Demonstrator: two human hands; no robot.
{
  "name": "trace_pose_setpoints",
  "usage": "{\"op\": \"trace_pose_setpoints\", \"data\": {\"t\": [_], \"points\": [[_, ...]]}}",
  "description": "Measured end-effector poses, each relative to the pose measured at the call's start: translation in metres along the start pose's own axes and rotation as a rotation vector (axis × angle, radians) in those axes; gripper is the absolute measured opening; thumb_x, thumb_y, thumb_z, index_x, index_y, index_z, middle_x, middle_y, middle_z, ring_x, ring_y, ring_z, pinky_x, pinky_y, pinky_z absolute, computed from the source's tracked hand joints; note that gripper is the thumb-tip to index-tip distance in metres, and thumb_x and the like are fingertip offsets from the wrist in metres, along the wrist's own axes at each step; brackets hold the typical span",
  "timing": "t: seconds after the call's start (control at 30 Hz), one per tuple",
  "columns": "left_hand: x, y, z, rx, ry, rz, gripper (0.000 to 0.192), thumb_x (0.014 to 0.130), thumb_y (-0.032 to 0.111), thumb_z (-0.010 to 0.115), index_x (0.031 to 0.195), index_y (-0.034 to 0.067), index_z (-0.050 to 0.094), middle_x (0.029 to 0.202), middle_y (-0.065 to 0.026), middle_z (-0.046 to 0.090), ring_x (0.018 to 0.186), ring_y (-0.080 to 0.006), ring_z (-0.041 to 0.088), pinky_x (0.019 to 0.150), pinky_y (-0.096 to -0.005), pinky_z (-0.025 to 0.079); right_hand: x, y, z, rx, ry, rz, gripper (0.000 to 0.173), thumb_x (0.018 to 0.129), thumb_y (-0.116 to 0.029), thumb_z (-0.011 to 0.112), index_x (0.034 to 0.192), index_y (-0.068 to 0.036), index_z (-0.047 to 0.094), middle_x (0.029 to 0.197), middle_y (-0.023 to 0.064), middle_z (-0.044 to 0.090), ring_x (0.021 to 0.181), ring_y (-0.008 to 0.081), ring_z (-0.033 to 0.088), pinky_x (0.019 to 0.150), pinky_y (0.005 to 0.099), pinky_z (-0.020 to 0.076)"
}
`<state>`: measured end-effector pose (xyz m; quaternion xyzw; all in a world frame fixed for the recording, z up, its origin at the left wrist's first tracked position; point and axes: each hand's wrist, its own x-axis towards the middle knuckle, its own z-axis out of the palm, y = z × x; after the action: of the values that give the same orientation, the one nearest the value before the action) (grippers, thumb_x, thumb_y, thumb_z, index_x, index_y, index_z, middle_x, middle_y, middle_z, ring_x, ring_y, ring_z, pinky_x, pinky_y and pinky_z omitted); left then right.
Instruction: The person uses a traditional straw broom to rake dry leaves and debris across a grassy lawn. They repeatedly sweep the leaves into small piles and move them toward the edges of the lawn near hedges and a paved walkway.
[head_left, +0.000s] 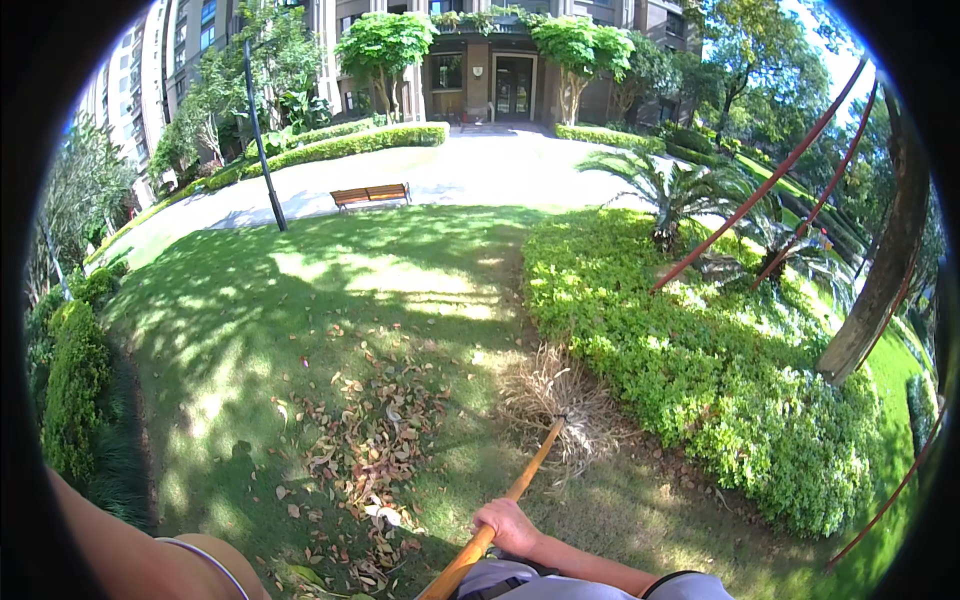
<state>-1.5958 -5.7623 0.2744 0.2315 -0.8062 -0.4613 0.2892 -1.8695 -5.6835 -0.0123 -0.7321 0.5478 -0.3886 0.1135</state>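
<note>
A twig broom's wooden handle (461, 562) rises from the bottom edge of the view, and my right hand (507, 525) is closed around it. Its spread, dry bristle head (566, 420) rests on the grass beside the low shrub bed. Left of the broom, a loose pile of dry brown leaves (375, 442) lies on the lawn. My left hand is out of view; bare skin, probably my left arm, shows at the lower left, near a thin pale band.
A leafy shrub bed (697, 352) borders the right side, with reddish slanting poles (739, 214) and a leaning tree trunk (877, 277). Ahead stand a wooden bench (371, 195) and a dark lamp post (262, 150). A clipped hedge (75, 390) lines the left.
</note>
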Motion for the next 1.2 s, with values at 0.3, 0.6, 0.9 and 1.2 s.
{"op": "trace_pose_setpoints", "data": {"t": [0.3,0.6,0.9,1.2], "points": [[0.003,0.034,-0.041,0.128,0.284,-0.003,0.057,0.082,0.013,0.064,0.129,0.002,0.036,0.076,-0.0094,0.057,0.068,-0.0166,0.055,0.058,-0.0273,0.047,-0.013,0.024,0.027,0.196,0.109,0.115,0.019,0.057,-0.019,0.066,0.066,-0.008,0.052,0.064,0.0117,0.051,0.064,0.033,0.052,0.058,0.0428,0.0387],[0.002,0.039,-0.022,0.142,0.266,0.117,0.056,0.081,0.012,0.065,0.128,0.001,0.037,0.073,-0.008,0.057,0.064,-0.0141,0.054,0.055,-0.0249,0.045,-0.008,0.017,-0.001,0.079,-0.127,0.041,0.012,0.068,-0.016,0.064,0.074,-0.01,0.055,0.065,0.0066,0.057,0.066,0.0293,0.057,0.061,0.0416,0.0421],[-0.001,0.072,-0.007,0.276,0.407,0.268,0.055,0.081,0.011,0.066,0.127,0.0,0.039,0.071,-0.0067,0.057,0.061,-0.0115,0.053,0.052,-0.0224,0.043,-0.009,0.053,0.01,-0.055,-0.212,0.001,0.016,0.065,-0.019,0.071,0.066,-0.01,0.057,0.063,0.008,0.058,0.063,0.0303,0.057,0.056,0.04,0.0436],[0.043,0.126,0.008,0.481,0.613,0.566,0.054,0.08,0.01,0.066,0.125,-0.001,0.04,0.068,-0.0053,0.057,0.057,-0.009,0.052,0.049,-0.0199,0.041,-0.011,0.069,0.026,0.007,-0.31,-0.074,0.009,0.063,-0.01,0.064,0.065,-0.012,0.055,0.064,0.0084,0.058,0.065,0.0314,0.058,0.058,0.042,0.0436]]}}
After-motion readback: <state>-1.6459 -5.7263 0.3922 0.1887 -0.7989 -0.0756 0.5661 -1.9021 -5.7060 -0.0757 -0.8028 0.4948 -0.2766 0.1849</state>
